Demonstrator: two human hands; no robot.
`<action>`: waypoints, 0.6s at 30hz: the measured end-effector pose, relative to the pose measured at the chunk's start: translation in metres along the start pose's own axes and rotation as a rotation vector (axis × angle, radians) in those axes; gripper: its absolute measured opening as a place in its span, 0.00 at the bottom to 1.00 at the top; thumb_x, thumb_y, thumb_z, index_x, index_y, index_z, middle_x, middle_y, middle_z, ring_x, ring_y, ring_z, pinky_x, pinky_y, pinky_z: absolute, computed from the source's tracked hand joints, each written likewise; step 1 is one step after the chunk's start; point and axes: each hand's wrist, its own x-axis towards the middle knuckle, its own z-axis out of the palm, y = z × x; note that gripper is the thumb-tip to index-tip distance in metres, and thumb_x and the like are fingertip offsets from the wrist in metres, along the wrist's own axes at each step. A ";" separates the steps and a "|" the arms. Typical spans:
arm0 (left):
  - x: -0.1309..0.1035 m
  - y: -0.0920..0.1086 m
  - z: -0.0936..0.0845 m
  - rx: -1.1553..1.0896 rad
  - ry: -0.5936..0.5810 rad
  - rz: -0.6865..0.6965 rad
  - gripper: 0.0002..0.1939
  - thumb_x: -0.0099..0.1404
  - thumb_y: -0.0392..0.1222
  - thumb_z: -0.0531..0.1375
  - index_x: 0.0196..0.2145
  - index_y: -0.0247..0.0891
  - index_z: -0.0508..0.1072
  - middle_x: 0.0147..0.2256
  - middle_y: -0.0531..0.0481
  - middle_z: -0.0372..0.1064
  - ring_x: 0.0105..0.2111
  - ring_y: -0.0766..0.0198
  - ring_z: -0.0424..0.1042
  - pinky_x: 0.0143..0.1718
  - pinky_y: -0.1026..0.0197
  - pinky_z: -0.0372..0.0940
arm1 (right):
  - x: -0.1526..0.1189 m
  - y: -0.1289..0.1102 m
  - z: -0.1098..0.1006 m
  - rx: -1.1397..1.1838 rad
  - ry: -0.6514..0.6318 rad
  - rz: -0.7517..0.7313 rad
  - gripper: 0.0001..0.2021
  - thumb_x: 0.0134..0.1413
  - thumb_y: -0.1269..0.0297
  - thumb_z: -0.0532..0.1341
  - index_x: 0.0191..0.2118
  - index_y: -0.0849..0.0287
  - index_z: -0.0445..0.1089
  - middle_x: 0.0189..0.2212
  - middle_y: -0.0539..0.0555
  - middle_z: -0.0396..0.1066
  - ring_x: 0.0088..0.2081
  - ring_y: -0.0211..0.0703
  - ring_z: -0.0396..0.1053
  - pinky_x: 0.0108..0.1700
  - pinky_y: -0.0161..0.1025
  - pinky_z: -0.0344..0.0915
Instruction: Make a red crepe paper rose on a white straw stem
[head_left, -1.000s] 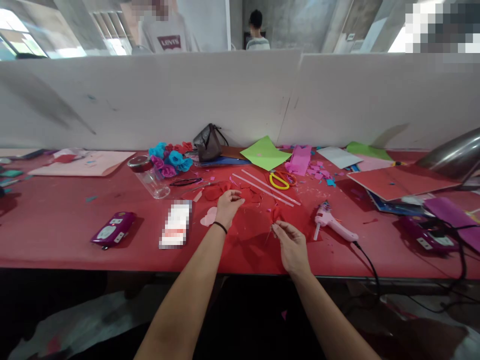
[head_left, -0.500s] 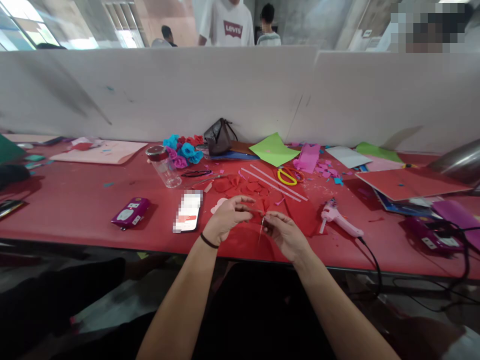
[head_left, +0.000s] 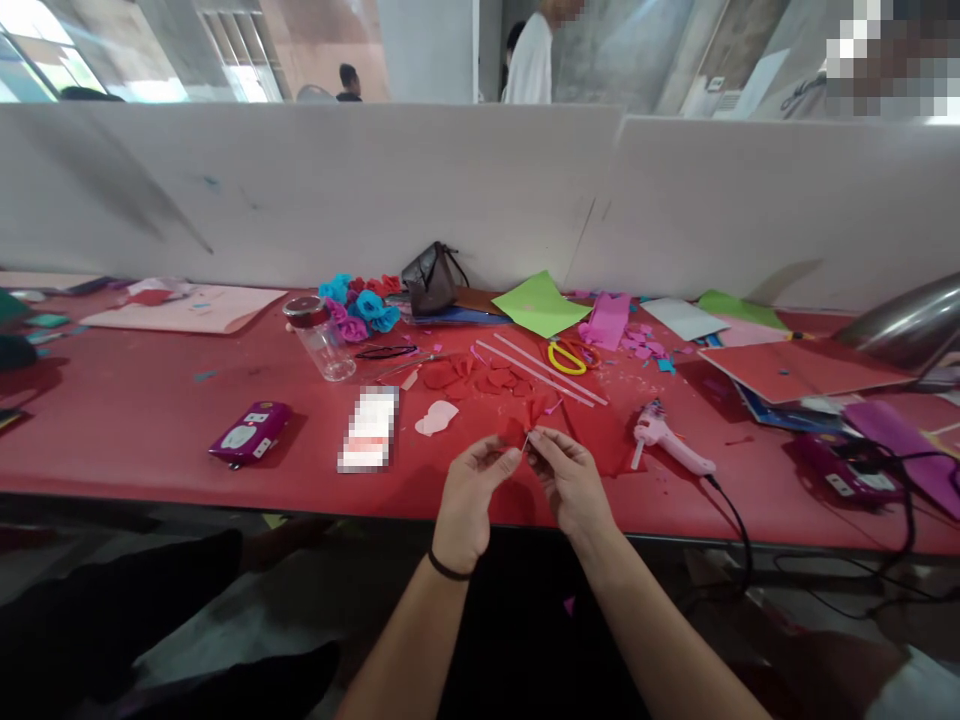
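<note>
My left hand [head_left: 472,490] and my right hand [head_left: 571,480] meet low over the front of the red table. Between their fingertips is a red paper flower [head_left: 520,428] on a thin stem. The right thumb and fingers pinch its base. My left fingers are closed at the flower's left side, thumb against it. More red paper petals [head_left: 502,379] lie just behind the hands. A pale pink paper piece [head_left: 436,418] rests to the left, beside a phone [head_left: 369,430].
Yellow-handled scissors [head_left: 566,358] and two pale strips [head_left: 540,368] lie behind. To the right are a pink glue gun [head_left: 671,440] with its cord and a purple power strip [head_left: 851,470]. A clear jar [head_left: 322,340] and paper flowers [head_left: 369,305] are at the back left.
My left hand has turned and moved down and right, its fingers now closing at the flower. The pale pink paper is uncovered. The view has shifted slightly.
</note>
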 end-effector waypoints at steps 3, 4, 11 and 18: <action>-0.006 -0.004 0.009 0.025 0.103 0.093 0.13 0.42 0.41 0.70 0.27 0.35 0.77 0.28 0.49 0.75 0.32 0.64 0.72 0.40 0.61 0.64 | -0.003 0.002 -0.001 -0.048 -0.005 -0.038 0.10 0.31 0.62 0.73 0.26 0.57 0.76 0.23 0.48 0.73 0.24 0.32 0.65 0.27 0.30 0.63; -0.006 -0.003 0.011 0.028 0.141 0.112 0.11 0.42 0.41 0.69 0.26 0.35 0.77 0.27 0.50 0.75 0.30 0.64 0.71 0.39 0.61 0.64 | -0.004 0.002 -0.002 -0.079 -0.002 -0.052 0.10 0.32 0.62 0.72 0.26 0.57 0.76 0.23 0.48 0.73 0.24 0.32 0.66 0.27 0.30 0.62; 0.003 0.011 0.012 0.026 0.164 0.070 0.09 0.42 0.40 0.68 0.22 0.34 0.74 0.21 0.52 0.71 0.24 0.68 0.69 0.33 0.63 0.62 | -0.010 -0.007 -0.004 -0.453 0.020 -0.288 0.09 0.42 0.59 0.67 0.30 0.58 0.76 0.25 0.51 0.75 0.28 0.39 0.71 0.31 0.35 0.65; 0.010 0.016 0.010 0.113 0.124 0.060 0.07 0.42 0.39 0.66 0.20 0.33 0.74 0.20 0.51 0.71 0.24 0.68 0.69 0.32 0.63 0.62 | -0.012 -0.005 -0.005 -0.518 0.005 -0.312 0.09 0.46 0.59 0.65 0.32 0.58 0.75 0.26 0.51 0.75 0.29 0.39 0.70 0.34 0.37 0.66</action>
